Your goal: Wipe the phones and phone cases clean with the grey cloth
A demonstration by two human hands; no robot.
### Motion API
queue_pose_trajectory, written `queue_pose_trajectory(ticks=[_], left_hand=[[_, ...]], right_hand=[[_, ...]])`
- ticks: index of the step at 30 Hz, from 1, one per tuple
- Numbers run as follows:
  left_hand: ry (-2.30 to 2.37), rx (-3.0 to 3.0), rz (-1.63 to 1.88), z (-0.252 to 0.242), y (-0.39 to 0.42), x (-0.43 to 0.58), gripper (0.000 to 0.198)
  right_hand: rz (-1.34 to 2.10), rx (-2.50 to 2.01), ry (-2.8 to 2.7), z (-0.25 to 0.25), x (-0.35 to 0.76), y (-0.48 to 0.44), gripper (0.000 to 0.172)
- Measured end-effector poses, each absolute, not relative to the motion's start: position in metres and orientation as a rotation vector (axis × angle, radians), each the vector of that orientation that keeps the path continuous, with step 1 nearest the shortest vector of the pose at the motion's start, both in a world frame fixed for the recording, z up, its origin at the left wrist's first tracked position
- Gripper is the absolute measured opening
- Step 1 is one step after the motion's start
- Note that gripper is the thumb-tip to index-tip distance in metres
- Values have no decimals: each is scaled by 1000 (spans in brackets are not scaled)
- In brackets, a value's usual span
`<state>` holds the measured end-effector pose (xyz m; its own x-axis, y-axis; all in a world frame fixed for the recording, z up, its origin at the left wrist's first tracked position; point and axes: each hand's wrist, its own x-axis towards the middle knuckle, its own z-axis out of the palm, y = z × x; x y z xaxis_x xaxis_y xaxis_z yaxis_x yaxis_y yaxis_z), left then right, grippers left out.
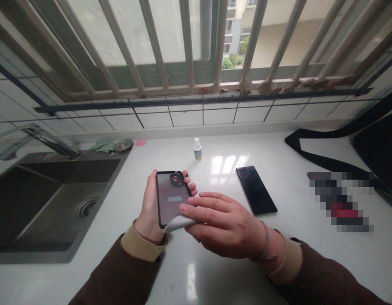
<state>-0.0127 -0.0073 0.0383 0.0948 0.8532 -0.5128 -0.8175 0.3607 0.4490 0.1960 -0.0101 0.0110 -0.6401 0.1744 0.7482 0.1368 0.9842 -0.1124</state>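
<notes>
A phone case (170, 210) with a black rim and a see-through greyish back rests in my left hand (149, 207), whose fingers wrap round its far side. Skin shows through the camera cutouts at its top, and a small pale label sits mid-back. My right hand (223, 222) pinches a light grey cloth (179, 222) against the lower right edge of the case. To the right on the counter lies a dark phone (257, 189), screen side up. Beyond the case a small white spray bottle (197, 150) with a coloured label stands upright.
At the left is a steel sink (65, 212) with a faucet (52, 142). A green cloth (103, 145), a round metal drain strainer (123, 145) and a pink piece (141, 143) lie behind it. A black strap (323, 152) and a blurred-out object (340, 203) occupy the right.
</notes>
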Motion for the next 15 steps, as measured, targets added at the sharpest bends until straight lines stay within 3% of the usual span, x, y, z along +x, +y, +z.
queue_pose_trajectory(ticks=[10,15], left_hand=[[629,83,1200,29,-7,-30,69],[754,70,1281,37,-7,-24,74]], right_hand=[[230,-340,-2156,8,196,-6,26],[356,-738,-1816,8,197,-2,22]])
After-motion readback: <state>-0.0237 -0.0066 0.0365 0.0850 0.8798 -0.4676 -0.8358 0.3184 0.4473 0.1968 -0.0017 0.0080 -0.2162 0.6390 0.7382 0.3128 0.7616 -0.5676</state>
